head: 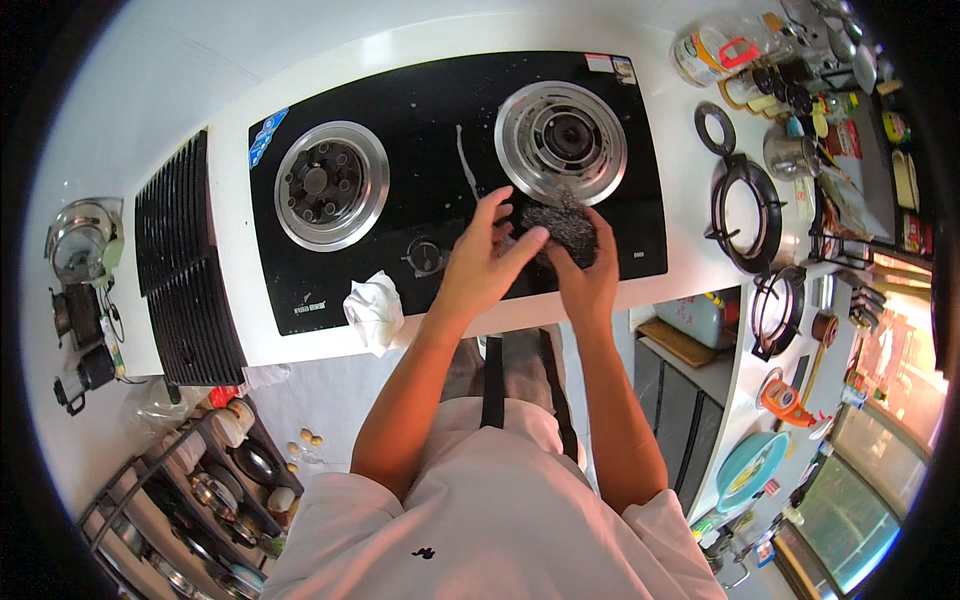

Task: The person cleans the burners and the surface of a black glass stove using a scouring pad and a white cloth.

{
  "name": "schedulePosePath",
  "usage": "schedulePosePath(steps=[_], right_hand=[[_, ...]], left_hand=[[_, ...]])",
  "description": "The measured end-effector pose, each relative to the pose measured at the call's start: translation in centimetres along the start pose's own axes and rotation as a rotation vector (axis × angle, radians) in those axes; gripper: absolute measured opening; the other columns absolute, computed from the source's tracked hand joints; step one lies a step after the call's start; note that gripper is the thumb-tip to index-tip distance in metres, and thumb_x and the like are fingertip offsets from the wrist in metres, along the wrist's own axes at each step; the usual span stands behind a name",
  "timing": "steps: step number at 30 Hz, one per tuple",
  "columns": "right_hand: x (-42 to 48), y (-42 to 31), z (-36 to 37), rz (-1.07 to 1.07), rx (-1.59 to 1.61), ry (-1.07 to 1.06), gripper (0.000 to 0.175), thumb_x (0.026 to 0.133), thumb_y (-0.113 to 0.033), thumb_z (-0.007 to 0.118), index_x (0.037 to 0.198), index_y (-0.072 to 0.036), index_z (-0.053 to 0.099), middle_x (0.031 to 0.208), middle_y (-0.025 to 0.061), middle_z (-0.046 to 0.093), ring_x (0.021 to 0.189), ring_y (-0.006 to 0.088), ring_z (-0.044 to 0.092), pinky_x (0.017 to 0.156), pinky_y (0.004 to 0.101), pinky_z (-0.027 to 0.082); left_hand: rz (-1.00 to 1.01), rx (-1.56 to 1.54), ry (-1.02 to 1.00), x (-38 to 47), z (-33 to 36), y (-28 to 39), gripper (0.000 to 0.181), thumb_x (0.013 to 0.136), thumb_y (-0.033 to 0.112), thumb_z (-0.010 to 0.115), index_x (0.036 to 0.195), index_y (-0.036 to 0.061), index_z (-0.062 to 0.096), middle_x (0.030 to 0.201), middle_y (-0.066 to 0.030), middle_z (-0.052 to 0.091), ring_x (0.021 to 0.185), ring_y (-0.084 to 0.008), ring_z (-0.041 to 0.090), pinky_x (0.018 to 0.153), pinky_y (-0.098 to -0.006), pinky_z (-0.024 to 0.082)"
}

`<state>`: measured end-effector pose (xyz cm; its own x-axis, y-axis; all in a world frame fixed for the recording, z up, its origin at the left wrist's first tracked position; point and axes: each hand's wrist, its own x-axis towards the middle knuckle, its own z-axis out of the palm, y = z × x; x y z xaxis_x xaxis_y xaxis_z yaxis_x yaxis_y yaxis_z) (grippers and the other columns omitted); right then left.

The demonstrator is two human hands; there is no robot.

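Note:
My right hand [586, 270] holds a dark, tangled metal scouring pad [567, 229] over the front right of a black glass gas hob [427, 97]. My left hand [489, 259] is raised just left of the pad, thumb and fingers spread; its thumb tip is close to the pad, and I cannot tell whether they touch. Behind the pad is the right burner [561, 142], its metal ring streaked with residue. The left burner [331, 185] sits across the hob. A whitish streak [466, 161] runs between the burners. A crumpled white tissue [374, 311] lies at the hob's front edge.
Black pan supports [745, 214] and a small black ring [715, 128] lie on the right counter, near bottles and jars. A black slatted rack [184, 259] stands at left. Farther right are an orange spray bottle [785, 401] and a turquoise basin [752, 471]. Pans fill a shelf at lower left.

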<state>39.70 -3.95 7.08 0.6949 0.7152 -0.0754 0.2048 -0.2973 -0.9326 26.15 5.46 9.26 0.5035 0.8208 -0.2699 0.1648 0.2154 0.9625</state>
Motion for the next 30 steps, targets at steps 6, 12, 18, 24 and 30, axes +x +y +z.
schedulePosePath(steps=[6, 12, 18, 24, 30], right_hand=[[1.0, -2.2, 2.7, -0.004, 0.142, -0.282, 0.062, 0.088, -0.010, 0.077, 0.145, 0.001, 0.056, 0.139, 0.0179, 0.065, 0.128, 0.0266, 0.062, 0.110, 0.0373, 0.046], [6.4, 2.9, -2.7, -0.363, -0.458, -0.066, 0.054, 0.086, -0.014, 0.079, 0.136, -0.002, 0.061, 0.137, 0.0212, 0.063, 0.132, 0.0415, 0.055, 0.115, 0.0510, 0.040], [12.3, 10.3, -7.8, -0.285, -0.852, 0.016, 0.076, 0.091, -0.032, 0.073, 0.158, -0.009, 0.044, 0.163, 0.0290, 0.037, 0.150, 0.0460, 0.037, 0.125, 0.0575, 0.028], [12.6, 11.1, -7.1, -0.424, -0.882, 0.047, 0.075, 0.090, -0.029, 0.069, 0.157, -0.009, 0.045, 0.161, 0.0278, 0.040, 0.148, 0.0458, 0.042, 0.122, 0.0588, 0.034], [12.6, 10.6, -7.3, -0.375, -0.898, 0.021, 0.076, 0.088, -0.027, 0.066, 0.157, -0.005, 0.044, 0.160, 0.0298, 0.040, 0.149, 0.0471, 0.040, 0.122, 0.0593, 0.033]], left_hand=[[0.089, -0.234, 0.201, 2.5, 0.1, -1.2, 0.059, 0.092, 0.005, 0.076, 0.142, 0.0041, 0.045, 0.118, -0.0122, 0.066, 0.104, -0.0150, 0.066, 0.088, -0.0311, 0.056], [0.456, 0.703, 0.383, 5.4, -2.6, -0.8, 0.051, 0.072, -0.002, 0.077, 0.120, 0.0066, 0.063, 0.127, -0.0186, 0.065, 0.117, -0.0424, 0.061, 0.100, -0.0484, 0.052], [0.378, 0.902, 0.468, 8.4, 0.7, -0.9, 0.056, 0.074, 0.004, 0.081, 0.128, 0.0159, 0.070, 0.122, -0.0107, 0.069, 0.114, -0.0362, 0.064, 0.094, -0.0446, 0.055], [0.225, 0.873, 0.749, 8.7, 5.7, -3.3, 0.056, 0.078, 0.016, 0.087, 0.132, 0.0156, 0.069, 0.123, -0.0090, 0.071, 0.112, -0.0336, 0.066, 0.089, -0.0446, 0.057], [0.256, 0.983, 0.701, 11.6, 5.4, -3.5, 0.044, 0.073, 0.006, 0.083, 0.116, 0.0125, 0.077, 0.121, -0.0044, 0.073, 0.106, -0.0321, 0.066, 0.090, -0.0404, 0.057]])
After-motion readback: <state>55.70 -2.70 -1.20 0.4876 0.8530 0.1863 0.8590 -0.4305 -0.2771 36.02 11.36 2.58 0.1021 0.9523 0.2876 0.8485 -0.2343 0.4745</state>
